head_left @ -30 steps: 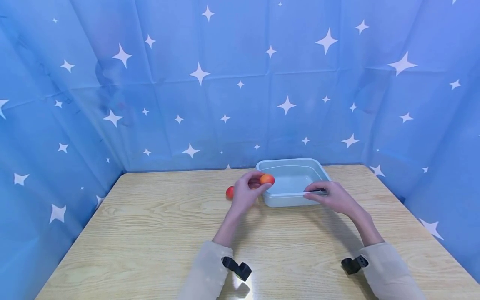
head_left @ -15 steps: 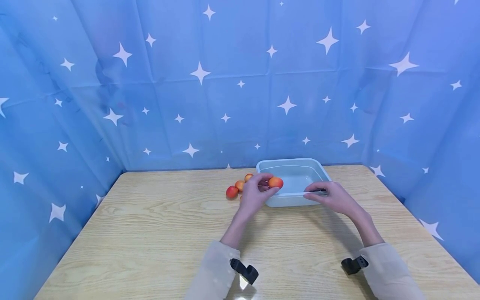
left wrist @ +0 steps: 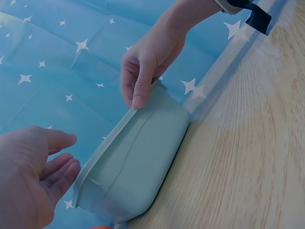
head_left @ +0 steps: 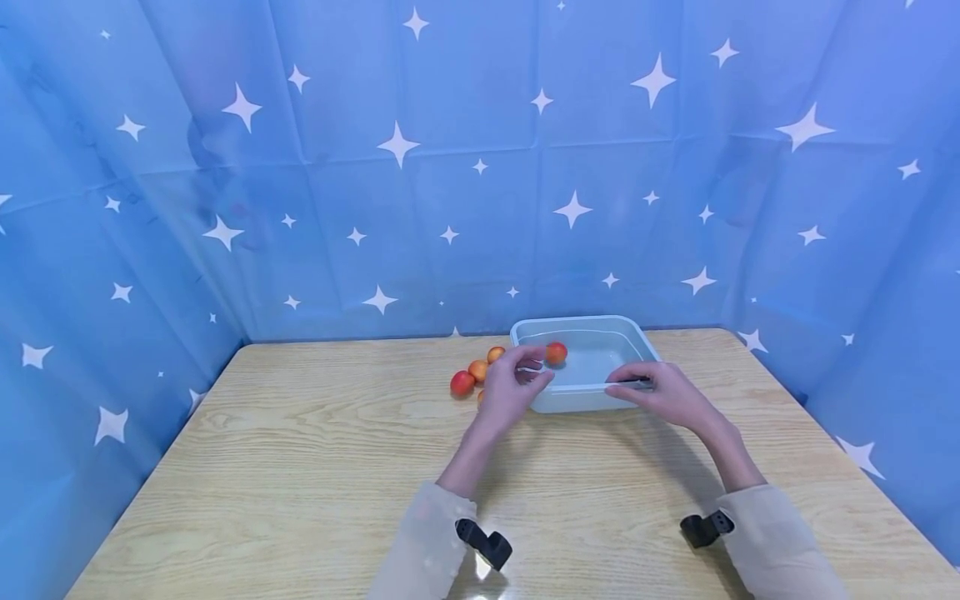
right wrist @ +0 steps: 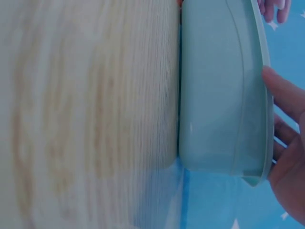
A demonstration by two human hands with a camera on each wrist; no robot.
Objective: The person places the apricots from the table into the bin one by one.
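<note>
A red-orange round fruit [head_left: 556, 353] shows inside the pale blue-green plastic basin [head_left: 592, 369], just beyond the fingertips of my left hand. That left hand [head_left: 504, 395] hovers at the basin's left end, thumb and fingers parted, with nothing between them. In the left wrist view the left hand [left wrist: 28, 179] is likewise without a fruit, beside the rim. My right hand [head_left: 667, 394] pinches the basin's near rim toward its right end; in the right wrist view its thumb [right wrist: 281, 90] lies over the rim. Whether the fruit touches the basin floor I cannot tell.
Left of the basin, a red fruit [head_left: 462, 383] and orange ones, including an orange fruit [head_left: 477, 371], lie on the wooden table [head_left: 315, 467]; my left hand partly covers this group. A blue star-patterned curtain [head_left: 480, 167] stands behind the table and along its sides.
My left hand moved right over the basin with a fruit, then parted its fingers and let it go inside. More fruits show on the table. The right hand stayed on the rim.
</note>
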